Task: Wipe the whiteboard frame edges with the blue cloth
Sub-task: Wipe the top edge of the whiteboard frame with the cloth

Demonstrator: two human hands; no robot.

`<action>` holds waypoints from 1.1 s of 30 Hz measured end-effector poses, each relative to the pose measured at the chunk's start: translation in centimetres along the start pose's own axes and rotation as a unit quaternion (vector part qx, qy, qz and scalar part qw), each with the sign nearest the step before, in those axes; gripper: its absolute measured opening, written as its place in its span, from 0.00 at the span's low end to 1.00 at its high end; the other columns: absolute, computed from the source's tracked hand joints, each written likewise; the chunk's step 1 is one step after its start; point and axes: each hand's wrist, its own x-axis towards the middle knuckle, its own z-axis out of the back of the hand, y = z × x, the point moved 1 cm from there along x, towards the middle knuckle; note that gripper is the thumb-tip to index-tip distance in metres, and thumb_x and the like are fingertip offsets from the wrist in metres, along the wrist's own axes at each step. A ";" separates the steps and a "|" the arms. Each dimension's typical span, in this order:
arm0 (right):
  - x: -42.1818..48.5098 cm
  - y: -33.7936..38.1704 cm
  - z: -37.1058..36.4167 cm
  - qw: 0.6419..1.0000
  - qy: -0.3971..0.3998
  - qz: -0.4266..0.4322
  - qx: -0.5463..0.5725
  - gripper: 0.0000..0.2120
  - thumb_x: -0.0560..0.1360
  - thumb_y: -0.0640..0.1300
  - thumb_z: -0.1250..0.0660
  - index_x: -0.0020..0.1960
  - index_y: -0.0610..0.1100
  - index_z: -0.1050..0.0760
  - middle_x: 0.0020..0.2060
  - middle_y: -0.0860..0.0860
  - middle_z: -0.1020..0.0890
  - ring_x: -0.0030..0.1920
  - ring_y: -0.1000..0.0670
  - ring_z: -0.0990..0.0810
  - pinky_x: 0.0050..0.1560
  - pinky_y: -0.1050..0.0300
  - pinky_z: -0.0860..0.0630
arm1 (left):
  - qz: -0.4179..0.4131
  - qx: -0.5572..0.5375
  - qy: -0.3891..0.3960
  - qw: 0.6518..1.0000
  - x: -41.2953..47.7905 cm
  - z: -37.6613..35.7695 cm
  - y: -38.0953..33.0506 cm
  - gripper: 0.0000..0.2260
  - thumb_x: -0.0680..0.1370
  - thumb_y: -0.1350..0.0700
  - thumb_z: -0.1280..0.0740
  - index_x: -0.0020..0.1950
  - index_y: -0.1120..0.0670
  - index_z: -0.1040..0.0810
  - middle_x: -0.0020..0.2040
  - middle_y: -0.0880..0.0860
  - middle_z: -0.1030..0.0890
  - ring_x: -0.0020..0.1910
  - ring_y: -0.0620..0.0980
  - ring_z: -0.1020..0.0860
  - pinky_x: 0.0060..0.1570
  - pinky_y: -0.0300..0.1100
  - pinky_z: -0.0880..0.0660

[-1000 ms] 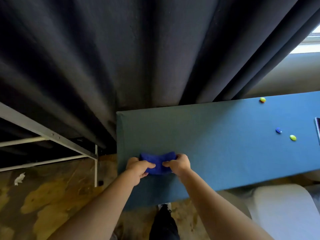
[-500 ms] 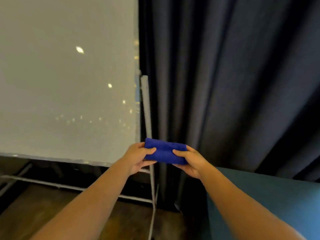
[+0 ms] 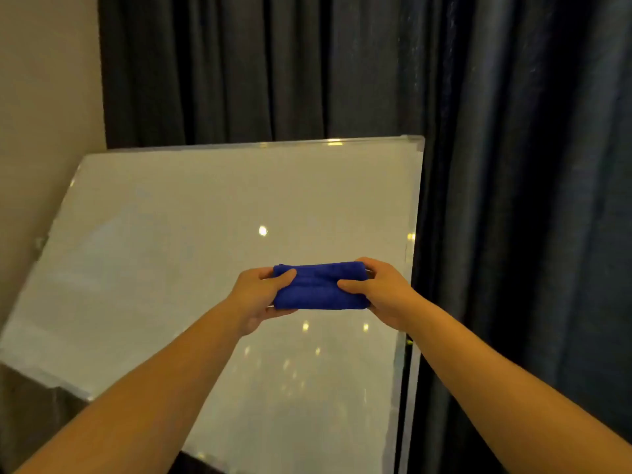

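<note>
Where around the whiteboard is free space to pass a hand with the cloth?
The whiteboard face is bare left of the left hand and above the blue cloth. The top frame edge looks open. The right frame edge is crowded: the curtain hangs close beside it.

The cloth [image 3: 321,285] is a deep, plain royal blue with no print. The whiteboard [image 3: 191,254] is glossy off-white, speckled with small warm-yellow reflections. Its frame [image 3: 273,144] is pale silver. The curtain [image 3: 519,165] is dark slate grey-blue, streaked by shadowed vertical folds. The wall [image 3: 44,97] is plain beige.
</note>
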 end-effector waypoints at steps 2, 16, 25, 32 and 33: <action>3.5 1.2 -0.6 0.999 -0.017 0.024 -0.037 0.10 0.73 0.38 0.27 0.54 0.43 0.22 0.47 0.46 0.15 0.48 0.45 0.16 0.45 0.56 0.18 | -0.032 0.011 -0.013 0.999 3.1 0.8 -1.5 0.17 0.74 0.55 0.28 0.61 0.57 0.25 0.56 0.57 0.19 0.52 0.57 0.19 0.40 0.50 0.17; 29.9 9.0 -0.8 0.968 -0.123 0.130 -0.176 0.08 0.75 0.39 0.29 0.52 0.48 0.23 0.46 0.49 0.17 0.47 0.49 0.18 0.42 0.59 0.22 | -0.160 0.116 0.013 0.980 29.6 4.6 -13.6 0.17 0.76 0.53 0.30 0.62 0.55 0.26 0.57 0.56 0.20 0.52 0.54 0.20 0.36 0.44 0.18; 42.8 14.6 -4.2 0.915 -0.199 0.212 -0.280 0.12 0.72 0.37 0.27 0.50 0.51 0.24 0.47 0.52 0.20 0.45 0.52 0.22 0.36 0.61 0.25 | -0.245 0.175 0.026 0.953 41.0 9.0 -21.4 0.13 0.75 0.58 0.29 0.58 0.59 0.23 0.52 0.58 0.18 0.50 0.55 0.18 0.43 0.49 0.18; 50.1 13.8 -7.9 0.783 -0.311 0.308 -0.442 0.20 0.75 0.35 0.32 0.63 0.50 0.27 0.54 0.49 0.25 0.50 0.51 0.28 0.51 0.59 0.29 | -0.345 0.253 0.004 0.904 50.0 11.6 -23.4 0.06 0.76 0.54 0.30 0.50 0.55 0.20 0.47 0.56 0.17 0.46 0.52 0.19 0.45 0.47 0.20; 51.1 13.7 -8.4 0.771 -0.325 0.315 -0.449 0.20 0.76 0.35 0.33 0.64 0.50 0.27 0.54 0.48 0.26 0.49 0.51 0.28 0.51 0.58 0.29 | -0.372 0.278 -0.019 0.885 51.3 12.1 -23.8 0.05 0.76 0.52 0.30 0.47 0.53 0.20 0.44 0.54 0.18 0.44 0.51 0.20 0.40 0.43 0.22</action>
